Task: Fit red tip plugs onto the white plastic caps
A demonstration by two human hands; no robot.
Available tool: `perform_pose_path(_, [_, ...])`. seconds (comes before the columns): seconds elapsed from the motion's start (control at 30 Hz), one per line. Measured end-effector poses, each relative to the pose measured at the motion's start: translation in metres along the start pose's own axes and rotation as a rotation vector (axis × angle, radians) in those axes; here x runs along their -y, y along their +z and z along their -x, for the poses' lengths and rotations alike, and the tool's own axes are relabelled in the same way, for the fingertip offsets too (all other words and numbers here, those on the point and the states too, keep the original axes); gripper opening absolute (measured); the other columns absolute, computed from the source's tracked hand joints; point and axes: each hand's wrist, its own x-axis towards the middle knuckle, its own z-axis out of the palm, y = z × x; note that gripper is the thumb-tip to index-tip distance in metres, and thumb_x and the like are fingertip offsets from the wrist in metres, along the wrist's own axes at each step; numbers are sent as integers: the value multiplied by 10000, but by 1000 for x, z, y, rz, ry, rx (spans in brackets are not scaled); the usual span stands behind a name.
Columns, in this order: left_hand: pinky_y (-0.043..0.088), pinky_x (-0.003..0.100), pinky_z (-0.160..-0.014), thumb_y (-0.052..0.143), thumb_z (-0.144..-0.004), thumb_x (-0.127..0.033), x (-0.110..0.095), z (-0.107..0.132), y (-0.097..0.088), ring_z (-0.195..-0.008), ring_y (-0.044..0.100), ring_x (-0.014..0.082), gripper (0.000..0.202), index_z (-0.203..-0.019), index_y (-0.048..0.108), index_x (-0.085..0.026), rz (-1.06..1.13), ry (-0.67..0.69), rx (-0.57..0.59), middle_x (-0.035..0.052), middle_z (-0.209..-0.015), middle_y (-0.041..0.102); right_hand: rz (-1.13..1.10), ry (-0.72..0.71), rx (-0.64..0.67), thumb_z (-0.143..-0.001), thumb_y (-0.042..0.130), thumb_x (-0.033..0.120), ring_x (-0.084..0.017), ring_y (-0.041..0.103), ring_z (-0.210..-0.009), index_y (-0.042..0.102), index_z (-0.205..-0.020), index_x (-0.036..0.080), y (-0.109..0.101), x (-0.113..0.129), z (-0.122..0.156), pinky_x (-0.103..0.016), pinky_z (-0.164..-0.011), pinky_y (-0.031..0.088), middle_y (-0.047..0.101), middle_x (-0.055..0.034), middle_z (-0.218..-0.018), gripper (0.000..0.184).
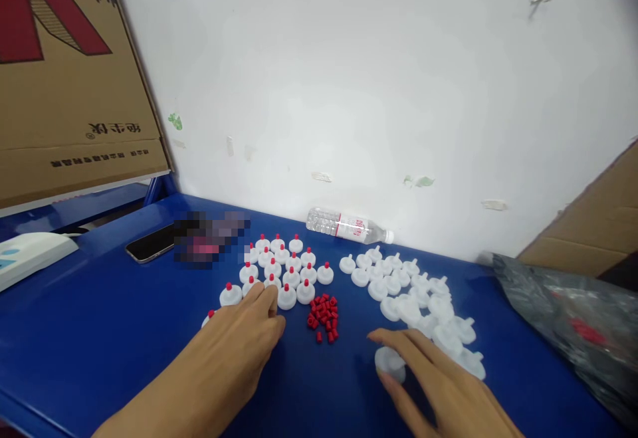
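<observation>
On the blue bench (149,331), the left hand (249,325) lies low at the near edge of the red-tipped white caps (293,264), which stand upright in loose rows. Its fingers are bent and close together, just beside the nearest of these caps, and the hand covers part of the group; I cannot tell whether this grip has hold of anything. The right hand (436,371) has its thumb and index finger curved in a wide arc around one plain white cap (390,363), and this cap is tilted, held between them. Near this hand, to the right side, the other plain white caps (409,308) are lying in a long cluster, many of them touching, with bare spouts. Between the two hands, a little farther away, there is a small heap of red tips (326,313), some lying on others. Behind all these, a clear plastic bottle (351,226) lies on its side near the white wall (323,92). A phone (152,244) rests to the left, and a grey plastic bag (553,318) lies at the right.
</observation>
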Motion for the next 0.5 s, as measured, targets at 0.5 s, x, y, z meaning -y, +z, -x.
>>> perform_pose_path(0.5, [548,236,-735,397,-1051,-136,-24,6,-14,-850,702,157,391,-1281,648,-328,356,223,-270,40,-1155,681,-62,-114,-158,-926,596,182,-167,775,-1006,494,-1428,272,-3,18,-8,-230,-856,633,772,-11,-1196,520])
